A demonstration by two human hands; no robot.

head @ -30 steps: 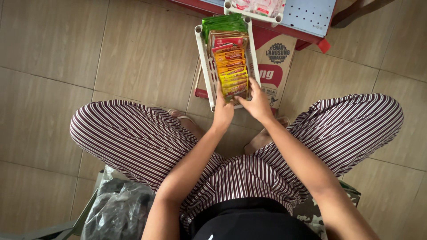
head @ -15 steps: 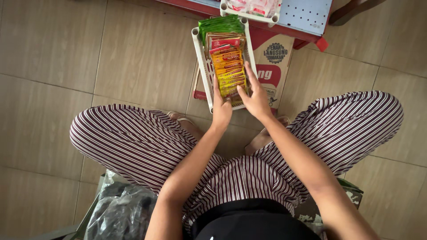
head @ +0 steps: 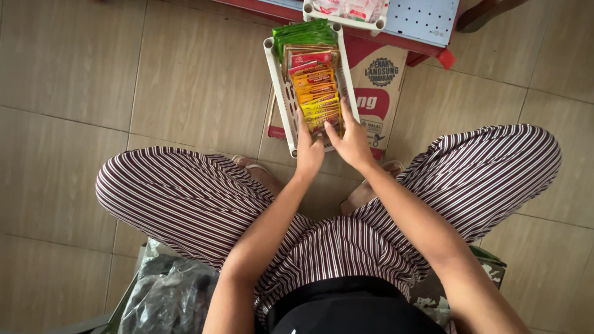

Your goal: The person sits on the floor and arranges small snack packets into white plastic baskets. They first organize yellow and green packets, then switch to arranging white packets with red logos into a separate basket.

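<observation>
Tiled floor (head: 124, 80); hands (head: 308, 151) further into sachets (head: 318, 102).

Both hands (head: 331, 145) apparently press sachets (head: 317, 93) in white tray (head: 281, 102)

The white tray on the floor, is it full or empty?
Full. The white tray is packed end to end with a row of sachets, green at the far end, then red, orange and yellow, where both hands rest.
</observation>
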